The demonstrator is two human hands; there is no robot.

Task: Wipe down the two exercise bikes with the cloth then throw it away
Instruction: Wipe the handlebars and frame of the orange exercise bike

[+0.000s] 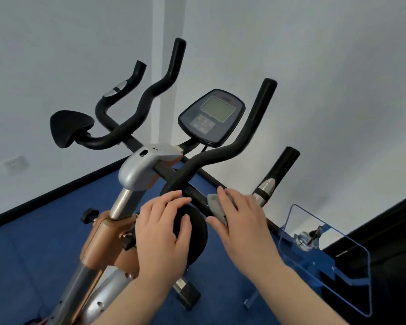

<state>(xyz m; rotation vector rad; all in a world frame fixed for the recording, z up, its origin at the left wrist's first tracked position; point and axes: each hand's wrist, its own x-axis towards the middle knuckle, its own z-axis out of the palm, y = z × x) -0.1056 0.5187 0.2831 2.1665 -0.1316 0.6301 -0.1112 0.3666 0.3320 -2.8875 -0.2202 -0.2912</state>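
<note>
An exercise bike (136, 174) with a silver and copper post, black curved handlebars (249, 127) and a grey console (211, 118) fills the middle of the view. My left hand (164, 233) lies flat on a round black elbow pad (197, 231), fingers spread, holding nothing. My right hand (242, 221) presses a small grey cloth (217, 206) onto the black handlebar crossbar just right of that pad. Most of the cloth is hidden under my fingers. Only one bike is in view.
A clear blue acrylic stand (324, 252) holding a small round metal object sits at the lower right, with a dark surface (389, 231) beyond it. The floor is blue carpet (33, 242). White walls meet in a corner behind the bike.
</note>
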